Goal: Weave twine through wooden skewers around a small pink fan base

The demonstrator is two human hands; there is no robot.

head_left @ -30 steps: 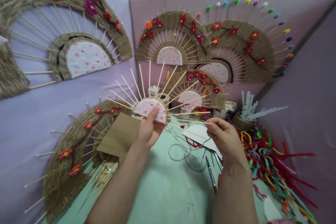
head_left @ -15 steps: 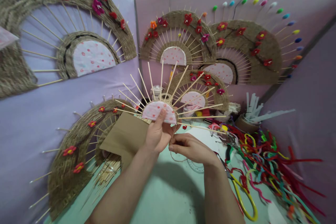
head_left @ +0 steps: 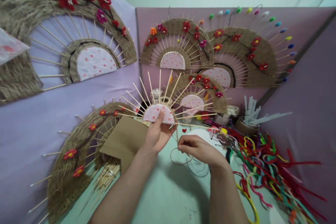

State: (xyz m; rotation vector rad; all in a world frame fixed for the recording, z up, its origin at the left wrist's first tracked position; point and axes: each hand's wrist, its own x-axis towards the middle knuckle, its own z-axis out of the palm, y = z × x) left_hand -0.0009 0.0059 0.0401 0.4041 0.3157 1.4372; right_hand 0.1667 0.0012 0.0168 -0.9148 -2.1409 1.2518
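Observation:
My left hand (head_left: pixel 156 135) holds up a small fan frame (head_left: pixel 160 112): a pink spotted half-disc with several bare wooden sticks fanning out from it. The thumb lies on the front of the half-disc and the fingers are behind it. My right hand (head_left: pixel 196 148) is just below and to the right of the frame, its fingers pinched on a strand of jute twine (head_left: pixel 177 136) that runs up to the frame's right corner and loops down onto the table. The hands are close together but apart.
Finished twine fans with red flowers hang on the lilac panels (head_left: pixel 86 47) and lean at the left (head_left: pixel 76 154). A brown cardboard piece (head_left: pixel 123 138) lies behind my left wrist. Coloured pipe cleaners (head_left: pixel 265 161) pile up at the right, with a cup of white strips (head_left: pixel 249 119) and yellow-handled scissors (head_left: pixel 249 199).
My right hand has come down from the stick tips at the right to just under the frame and has taken hold of the twine. The left hand keeps the frame up.

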